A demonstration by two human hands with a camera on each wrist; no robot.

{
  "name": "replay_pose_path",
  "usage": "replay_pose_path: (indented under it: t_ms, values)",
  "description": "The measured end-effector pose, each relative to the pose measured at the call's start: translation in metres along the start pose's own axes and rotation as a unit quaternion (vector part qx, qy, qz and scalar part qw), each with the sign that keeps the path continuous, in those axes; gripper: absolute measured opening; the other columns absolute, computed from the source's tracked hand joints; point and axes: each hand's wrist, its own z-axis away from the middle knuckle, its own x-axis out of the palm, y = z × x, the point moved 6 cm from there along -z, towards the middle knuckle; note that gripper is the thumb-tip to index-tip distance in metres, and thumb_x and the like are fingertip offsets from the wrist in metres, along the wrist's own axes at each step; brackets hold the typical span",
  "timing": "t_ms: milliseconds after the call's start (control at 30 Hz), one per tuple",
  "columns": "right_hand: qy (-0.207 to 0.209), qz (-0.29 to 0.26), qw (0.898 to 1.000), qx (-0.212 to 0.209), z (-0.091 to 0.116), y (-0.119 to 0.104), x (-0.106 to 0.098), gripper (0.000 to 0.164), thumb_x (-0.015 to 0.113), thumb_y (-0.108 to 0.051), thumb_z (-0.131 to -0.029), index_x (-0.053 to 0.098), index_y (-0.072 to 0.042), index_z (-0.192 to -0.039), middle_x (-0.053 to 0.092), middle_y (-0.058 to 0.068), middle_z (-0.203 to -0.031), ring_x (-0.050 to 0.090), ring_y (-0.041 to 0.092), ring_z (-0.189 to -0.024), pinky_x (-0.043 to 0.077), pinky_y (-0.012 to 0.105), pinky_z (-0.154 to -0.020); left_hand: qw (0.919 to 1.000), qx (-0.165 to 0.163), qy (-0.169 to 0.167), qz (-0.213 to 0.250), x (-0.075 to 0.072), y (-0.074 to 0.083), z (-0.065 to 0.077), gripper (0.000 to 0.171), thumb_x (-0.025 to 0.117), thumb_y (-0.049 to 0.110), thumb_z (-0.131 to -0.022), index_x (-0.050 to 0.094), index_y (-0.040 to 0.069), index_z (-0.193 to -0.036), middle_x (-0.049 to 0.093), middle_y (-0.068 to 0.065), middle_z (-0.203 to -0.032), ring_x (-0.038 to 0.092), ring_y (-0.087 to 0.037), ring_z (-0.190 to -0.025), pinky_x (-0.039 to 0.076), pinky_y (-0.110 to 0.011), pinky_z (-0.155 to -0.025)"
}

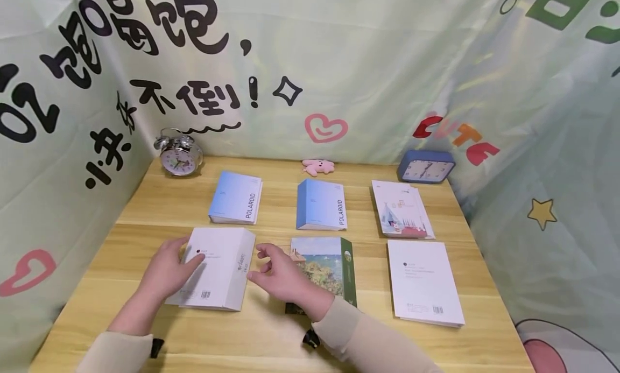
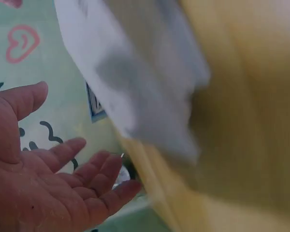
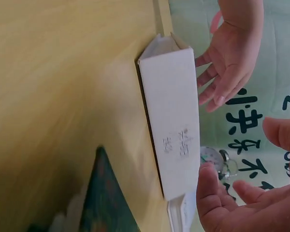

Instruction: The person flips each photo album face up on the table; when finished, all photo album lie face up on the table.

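A thick white book (image 1: 213, 273) lies at the front left of the wooden table, a barcode on its face and small lettering on its spine. At its left edge is my left hand (image 1: 169, 268), thumb over the cover in the head view. In the left wrist view the left hand (image 2: 53, 188) has its fingers spread, with a gap to the blurred white book (image 2: 135, 82). My right hand (image 1: 281, 273) hovers beside the spine with loosely bent fingers and holds nothing. The right wrist view shows the spine (image 3: 169, 121) near the right hand (image 3: 251, 203).
Under my right forearm lies a book with a landscape cover (image 1: 319, 260). Two blue POLAROID books (image 1: 232, 195), a tent-picture book (image 1: 399, 209) and another white book (image 1: 426, 281) lie around. Behind them are an alarm clock (image 1: 180, 156), a pink plush (image 1: 318, 167) and a blue clock (image 1: 426, 167).
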Motion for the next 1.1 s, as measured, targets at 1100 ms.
replay_pose_path:
  t_ms: [1100]
  values:
    - [-0.006, 0.011, 0.999, 0.035, -0.01, 0.013, 0.059, 0.095, 0.079, -0.02, -0.094, 0.021, 0.009, -0.164, 0.038, 0.027, -0.155, 0.056, 0.027, -0.133, 0.047, 0.034, -0.111, 0.9926, -0.085, -0.043, 0.076, 0.035, 0.0, 0.021, 0.083, 0.079, 0.039, -0.095, 0.046, -0.012, -0.152, 0.042, -0.04, -0.154, 0.037, -0.06, -0.142, 0.035, -0.071, -0.113]
